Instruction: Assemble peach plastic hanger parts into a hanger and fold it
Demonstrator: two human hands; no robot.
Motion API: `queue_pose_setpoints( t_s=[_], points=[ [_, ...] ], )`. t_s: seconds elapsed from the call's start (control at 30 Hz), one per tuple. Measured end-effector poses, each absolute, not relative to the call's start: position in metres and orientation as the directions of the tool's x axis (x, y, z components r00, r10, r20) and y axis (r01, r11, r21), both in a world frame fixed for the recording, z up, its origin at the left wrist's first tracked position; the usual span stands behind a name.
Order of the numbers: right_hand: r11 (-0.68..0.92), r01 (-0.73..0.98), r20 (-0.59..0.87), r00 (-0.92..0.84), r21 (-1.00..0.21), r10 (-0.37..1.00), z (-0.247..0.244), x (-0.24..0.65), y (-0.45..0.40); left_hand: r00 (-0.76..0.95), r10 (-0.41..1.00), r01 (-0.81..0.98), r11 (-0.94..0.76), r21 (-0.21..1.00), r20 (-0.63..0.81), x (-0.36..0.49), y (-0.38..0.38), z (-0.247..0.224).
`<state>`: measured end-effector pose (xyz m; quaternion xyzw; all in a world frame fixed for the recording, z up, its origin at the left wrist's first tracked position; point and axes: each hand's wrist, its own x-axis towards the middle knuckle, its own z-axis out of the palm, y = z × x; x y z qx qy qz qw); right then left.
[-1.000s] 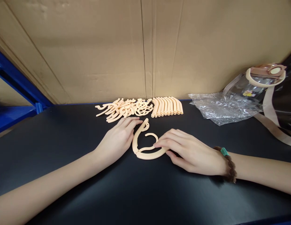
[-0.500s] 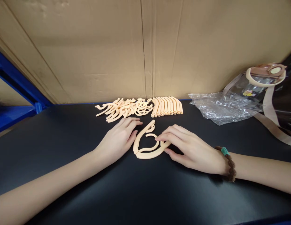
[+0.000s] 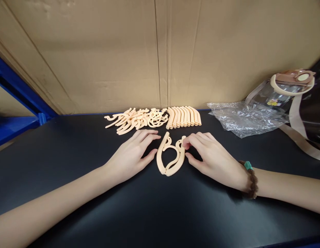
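Observation:
A beige folding clothes hanger lies on the black table, its two arms folded up into a narrow V with the hook curled between them. My left hand rests at its left, fingers apart, the thumb tip close to the left arm; whether it touches I cannot tell. On the other side, my right hand has its index fingertip at the top of the right arm and the thumb beside it. Neither hand is closed around the hanger.
Behind the hands lie a loose pile of beige hooks and curved parts and a row of folded hanger arms. To the right are a clear plastic bag and a strapped bottle. Cardboard stands at the back.
The hanger's right arm has swung up and inward, so the hanger is now folded narrower. My right hand moved with it and has loosened; my left hand shifted slightly right.

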<state>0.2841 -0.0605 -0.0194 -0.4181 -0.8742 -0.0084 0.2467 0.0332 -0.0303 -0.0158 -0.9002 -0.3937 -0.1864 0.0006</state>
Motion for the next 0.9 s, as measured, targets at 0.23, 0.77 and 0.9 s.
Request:
queue_pose_setpoints(
  t_s=[0.23, 0.77, 0.9],
  points=[
    [0.613, 0.766, 0.399, -0.510, -0.191, 0.762, -0.0184, 0.2852, -0.0608, 0.648, 0.673, 0.673, -0.725, 0.146, 0.358, 0.0341, -0.0313, -0.0144],
    [0.761, 0.610, 0.274, -0.710, -0.221, 0.649, -0.0187, 0.2873, -0.0627, 0.665, 0.665, 0.647, -0.740, 0.181, 0.341, 0.0345, -0.0317, -0.0136],
    [0.785, 0.578, 0.218, -0.756, -0.222, 0.618, -0.0166, 0.2877, -0.0621, 0.692, 0.656, 0.640, -0.751, 0.164, 0.302, 0.0343, -0.0316, -0.0136]
  ],
)
